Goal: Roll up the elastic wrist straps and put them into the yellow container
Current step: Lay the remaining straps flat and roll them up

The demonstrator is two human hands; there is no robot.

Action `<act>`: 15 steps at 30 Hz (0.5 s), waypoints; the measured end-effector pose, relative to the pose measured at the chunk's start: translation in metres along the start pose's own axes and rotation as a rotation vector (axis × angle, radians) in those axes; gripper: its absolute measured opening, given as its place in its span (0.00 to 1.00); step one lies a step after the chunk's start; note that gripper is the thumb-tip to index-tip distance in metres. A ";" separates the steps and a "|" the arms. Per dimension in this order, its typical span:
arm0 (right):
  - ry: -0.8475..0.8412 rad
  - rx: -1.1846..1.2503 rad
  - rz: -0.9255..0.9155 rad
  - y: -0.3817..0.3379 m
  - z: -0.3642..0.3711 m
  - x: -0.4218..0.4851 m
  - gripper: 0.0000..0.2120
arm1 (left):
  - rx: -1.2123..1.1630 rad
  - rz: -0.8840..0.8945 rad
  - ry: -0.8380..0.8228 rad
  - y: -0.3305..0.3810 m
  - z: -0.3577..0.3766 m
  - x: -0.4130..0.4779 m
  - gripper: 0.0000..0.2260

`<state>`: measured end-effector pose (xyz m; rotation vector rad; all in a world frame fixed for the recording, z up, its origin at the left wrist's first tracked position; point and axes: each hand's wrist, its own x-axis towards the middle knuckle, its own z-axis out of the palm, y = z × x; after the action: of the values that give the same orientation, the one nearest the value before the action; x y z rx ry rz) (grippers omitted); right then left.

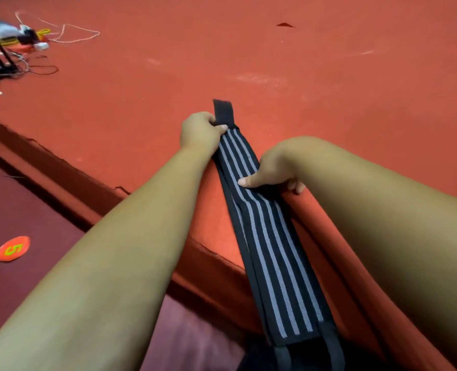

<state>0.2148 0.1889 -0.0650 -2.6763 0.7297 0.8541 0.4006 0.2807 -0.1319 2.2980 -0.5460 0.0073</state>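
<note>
While the strap [265, 236] lies stretched over the red worktop [329, 76] | left hand [200, 132] pinches its far end | right hand [271, 170] grips its middle, thumb on top

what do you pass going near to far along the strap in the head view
striped strap, near part → right hand, thumb on the strap → left hand pinching it → black end tab → dark scrap on the red surface
</note>
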 end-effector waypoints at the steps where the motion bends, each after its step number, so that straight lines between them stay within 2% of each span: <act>1: -0.053 -0.036 0.006 -0.006 -0.006 -0.002 0.42 | -0.006 -0.038 -0.030 -0.007 0.005 0.003 0.08; 3: -0.056 -0.117 -0.005 -0.014 -0.012 0.000 0.36 | -0.009 -0.096 -0.035 -0.017 0.015 0.005 0.11; 5: -0.023 -0.168 -0.039 -0.018 -0.015 0.005 0.29 | -0.009 -0.114 0.029 -0.022 0.021 0.008 0.11; 10: -0.045 -0.252 -0.050 -0.022 -0.020 0.002 0.38 | -0.039 -0.154 0.100 -0.023 0.022 0.011 0.09; 14: -0.023 -0.134 -0.083 -0.022 -0.017 0.014 0.30 | -0.078 -0.224 0.080 -0.020 0.018 0.011 0.09; 15: -0.037 -0.124 -0.080 -0.022 -0.017 0.013 0.30 | -0.090 -0.230 0.077 -0.020 0.018 0.011 0.09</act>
<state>0.2437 0.1965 -0.0572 -2.7684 0.5747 0.9551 0.4157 0.2764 -0.1568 2.2492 -0.2351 -0.0392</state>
